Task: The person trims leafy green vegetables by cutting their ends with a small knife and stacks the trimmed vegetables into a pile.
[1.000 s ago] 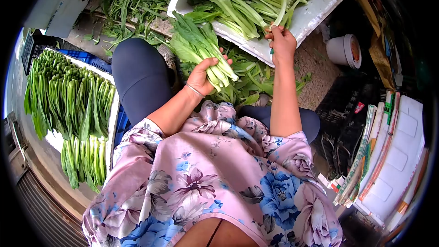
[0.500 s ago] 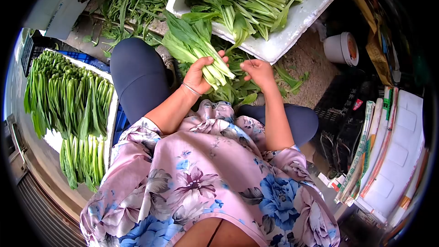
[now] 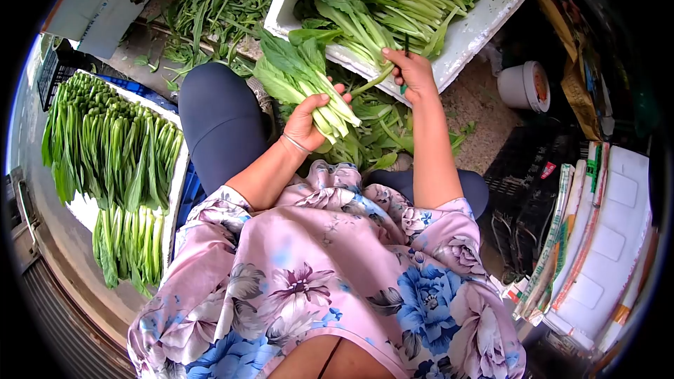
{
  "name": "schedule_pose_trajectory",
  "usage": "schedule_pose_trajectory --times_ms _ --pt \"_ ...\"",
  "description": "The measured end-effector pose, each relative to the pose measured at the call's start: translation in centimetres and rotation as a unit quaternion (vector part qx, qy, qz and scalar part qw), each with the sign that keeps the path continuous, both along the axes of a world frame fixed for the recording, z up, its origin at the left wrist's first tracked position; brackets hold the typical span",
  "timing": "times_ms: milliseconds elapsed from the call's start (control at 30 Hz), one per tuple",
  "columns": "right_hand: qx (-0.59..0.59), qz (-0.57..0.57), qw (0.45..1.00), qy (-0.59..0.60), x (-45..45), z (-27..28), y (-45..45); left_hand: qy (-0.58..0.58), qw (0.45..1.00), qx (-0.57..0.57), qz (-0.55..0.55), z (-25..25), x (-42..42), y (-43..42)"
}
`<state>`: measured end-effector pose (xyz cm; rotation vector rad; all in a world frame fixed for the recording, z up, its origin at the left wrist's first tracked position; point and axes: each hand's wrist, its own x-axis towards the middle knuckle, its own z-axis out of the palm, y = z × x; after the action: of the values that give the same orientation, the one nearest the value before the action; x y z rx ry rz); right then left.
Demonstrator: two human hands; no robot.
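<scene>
My left hand is closed around a small bunch of leafy greens, pale stalk ends towards me and broad leaves pointing away. My right hand is at the near edge of the white foam box, with thumb and fingers closed on the end of a green stalk. A thin dark-and-green item, perhaps a small knife, also shows in that hand; most of it is hidden. Inside the box lie many long leafy greens, right beyond my fingers.
Loose leaves cover the floor ahead. Trimmed greens in neat rows fill a foam box at left. To the right are a white bucket, a black crate and stacked foam lids.
My right hand has moved up and right, from beside the bunch's cut ends to the foam box edge, and now grips a stalk. My left hand still holds the bunch, nearly unmoved.
</scene>
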<state>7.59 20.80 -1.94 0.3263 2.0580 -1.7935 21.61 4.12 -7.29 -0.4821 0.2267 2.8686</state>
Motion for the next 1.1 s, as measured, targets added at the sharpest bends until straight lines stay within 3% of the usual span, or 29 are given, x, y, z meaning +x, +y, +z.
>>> schedule_pose_trajectory --times_ms 67,167,233,300,467,500,567,600,667,700,733,800,867,933,1100 --pt "-0.117 -0.049 0.992 0.003 1.9 2.8 1.2 0.001 1.000 0.015 -0.001 -0.1 -0.1 0.0" --pt "-0.149 -0.071 0.986 0.028 5.0 4.8 2.4 0.003 1.000 0.022 0.001 0.3 -0.1 0.1" --pt "-0.042 -0.066 0.994 0.080 6.6 4.4 3.0 0.002 1.000 0.013 0.000 0.8 -0.2 0.1" --pt "-0.022 -0.048 0.991 0.123 8.0 2.8 3.0 0.043 0.997 0.069 -0.015 1.2 -0.3 0.1" --pt "0.075 0.076 0.967 0.232 12.2 0.1 0.8 0.054 0.995 0.080 -0.026 0.9 0.0 -0.1" --pt "0.075 0.074 0.967 0.231 12.7 -0.2 0.8 0.059 0.994 0.086 -0.022 0.9 0.0 -0.2" --pt "-0.064 -0.008 0.995 0.078 13.5 -1.0 1.0 0.063 0.994 0.092 -0.020 1.0 -0.2 -0.3" --pt "-0.064 -0.009 0.995 0.077 13.6 -1.5 1.1 0.061 0.994 0.087 -0.015 1.1 -0.4 -0.4" --pt "-0.049 -0.157 0.986 0.012 13.8 -3.0 1.5 0.053 0.995 0.079 -0.005 1.0 -0.6 -0.4" --pt "0.017 -0.104 0.992 0.066 13.9 -3.5 0.9 0.054 0.995 0.084 0.007 1.1 -0.6 -0.5" --pt "0.142 -0.115 0.983 0.002 14.4 -3.6 0.8 0.053 0.995 0.085 0.005 1.1 -0.7 -0.5" --pt "0.047 -0.093 0.992 -0.067 15.1 -2.0 0.4 0.047 0.996 0.077 0.019 1.0 -0.7 -0.6" --pt "-0.138 -0.082 0.984 -0.076 15.7 -1.7 -0.5 0.033 0.996 0.072 0.033 0.7 -0.8 -0.4" --pt "-0.355 -0.111 0.921 -0.112 16.2 -1.4 -1.9 0.028 0.998 0.059 0.024 0.1 -1.0 -0.5" --pt "-0.422 -0.157 0.880 -0.153 15.8 -1.3 -3.7 0.020 0.999 0.029 0.031 -0.2 -1.0 -0.3"
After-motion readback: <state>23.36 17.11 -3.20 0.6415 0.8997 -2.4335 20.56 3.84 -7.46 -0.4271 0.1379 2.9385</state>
